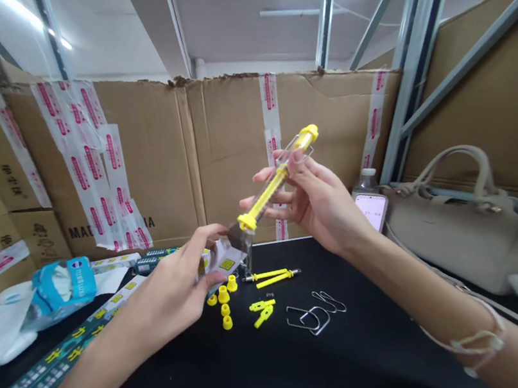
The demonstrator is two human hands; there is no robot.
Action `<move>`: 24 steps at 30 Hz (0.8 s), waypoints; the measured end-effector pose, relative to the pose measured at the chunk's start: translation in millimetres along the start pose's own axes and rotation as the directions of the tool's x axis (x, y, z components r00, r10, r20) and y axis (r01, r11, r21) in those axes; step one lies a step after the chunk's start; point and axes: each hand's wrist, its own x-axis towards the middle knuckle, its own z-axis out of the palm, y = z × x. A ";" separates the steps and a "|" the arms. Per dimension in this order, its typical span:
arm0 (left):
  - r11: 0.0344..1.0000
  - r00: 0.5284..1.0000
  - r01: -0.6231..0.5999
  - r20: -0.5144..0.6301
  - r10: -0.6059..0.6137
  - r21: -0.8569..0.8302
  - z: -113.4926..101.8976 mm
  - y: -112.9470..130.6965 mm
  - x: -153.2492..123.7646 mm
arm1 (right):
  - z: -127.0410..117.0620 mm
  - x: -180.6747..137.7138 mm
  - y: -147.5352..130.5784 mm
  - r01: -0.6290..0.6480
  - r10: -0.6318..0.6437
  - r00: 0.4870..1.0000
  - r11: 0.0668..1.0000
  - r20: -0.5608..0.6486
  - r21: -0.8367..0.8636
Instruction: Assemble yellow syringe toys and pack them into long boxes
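Note:
My right hand (315, 202) is raised above the black table (276, 373) and grips a long yellow and clear plastic tool (280, 174), tilted up to the right, with a metal clip at its top end. My left hand (182, 286) reaches forward low over the table, fingers curled toward a small printed pack (223, 261) just below the tool's lower end; whether it grips the pack is unclear. On the table below lie small yellow caps (223, 298), yellow rods (271, 276), yellow clips (263, 311) and bent wire clips (313, 314).
Cardboard walls (161, 163) with red-printed tape stand behind the table. A blue packet (61, 285) and printed strips (47, 371) lie at the left. A phone (372, 209), a bottle (367, 178) and a beige handbag (463, 228) sit at the right. A metal frame (412, 48) rises behind.

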 end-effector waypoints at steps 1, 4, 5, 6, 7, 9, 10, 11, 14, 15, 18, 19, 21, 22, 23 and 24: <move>1.000 1.000 0.014 0.012 -0.014 -0.006 2.1 -1.1 -0.4 | 2.0 4.3 0.2 0.012 -0.012 1.000 1.000 0.001 -0.008; 0.999 1.000 0.009 0.017 -0.008 -0.048 6.0 -4.8 -0.3 | 4.1 14.2 3.6 0.024 -0.024 0.999 1.000 0.023 -0.012; 0.997 1.000 -0.002 0.010 0.003 -0.080 6.5 -5.9 0.2 | 3.7 16.5 5.0 0.026 -0.025 0.999 1.000 0.028 -0.010; 0.993 1.000 -0.010 0.004 0.011 -0.115 6.6 -6.8 0.9 | 3.0 18.4 6.4 0.027 -0.026 0.999 1.000 0.029 -0.011; 0.989 1.000 -0.012 0.000 0.012 -0.144 6.5 -7.6 1.8 | 1.9 19.8 7.7 0.029 -0.028 0.999 0.999 0.025 -0.015; 0.984 1.000 -0.003 -0.003 0.003 -0.180 5.5 -8.8 3.4 | -0.4 21.6 10.7 0.033 -0.033 0.999 0.999 0.008 -0.035; 0.982 1.000 0.002 -0.001 -0.002 -0.190 4.9 -9.2 4.1 | -1.5 21.9 12.4 0.035 -0.036 0.999 0.998 -0.005 -0.051; 0.981 1.000 0.007 0.000 -0.007 -0.196 4.3 -9.3 4.6 | -2.5 21.8 14.3 0.039 -0.041 0.999 0.997 -0.018 -0.067; 0.984 1.000 0.023 0.017 -0.020 -0.175 3.7 -9.0 4.8 | -4.2 18.7 20.9 0.063 -0.067 0.997 0.993 -0.038 -0.098; 0.987 0.999 0.027 0.025 -0.024 -0.157 3.9 -8.7 4.6 | -4.5 16.7 23.1 0.070 -0.075 0.996 0.992 -0.041 -0.103; 0.992 0.999 0.032 0.035 -0.027 -0.124 5.0 -8.5 3.7 | -5.9 7.3 28.5 0.064 -0.071 0.996 0.990 -0.049 -0.128; 0.991 0.999 0.032 0.033 -0.028 -0.128 5.3 -8.8 3.5 | -6.8 3.3 29.8 0.054 -0.061 0.997 0.989 -0.050 -0.139; 0.989 0.999 0.040 0.026 -0.036 -0.140 6.1 -9.8 3.5 | -9.6 -4.9 32.4 0.033 -0.041 0.998 0.988 -0.050 -0.154; 0.988 0.999 0.043 0.025 -0.040 -0.147 6.8 -10.5 3.7 | -11.3 -8.9 34.0 0.028 -0.036 0.998 0.987 -0.052 -0.157; 0.987 0.999 0.045 0.027 -0.041 -0.156 7.7 -11.2 3.9 | -13.3 -12.6 35.9 0.026 -0.035 0.998 0.987 -0.056 -0.156; 0.985 0.999 0.046 0.034 -0.041 -0.164 9.0 -11.8 4.0 | -15.3 -15.9 38.2 0.025 -0.034 0.998 0.988 -0.059 -0.152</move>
